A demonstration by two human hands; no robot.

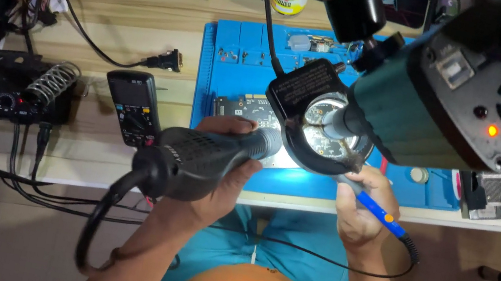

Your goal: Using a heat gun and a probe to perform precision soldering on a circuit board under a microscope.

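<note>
Hands first: the left hand (217,176) is wrapped round a black hot-air gun (206,157), nozzle aimed right at the circuit board (249,109); the right hand (358,211) pinches a blue-handled soldering iron (378,214) under the lit microscope ring (328,130). Best kept steady — nozzle off the board, tip on one joint. Outward lie the blue mat (231,55), a multimeter (133,106) to the left, and a cable-cluttered wooden worktop (140,25).

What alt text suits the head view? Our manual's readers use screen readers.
Seen from above, a left hand holds a black hot-air handpiece and a right hand a blue-handled iron over a circuit board under a ring-lit microscope.
</note>
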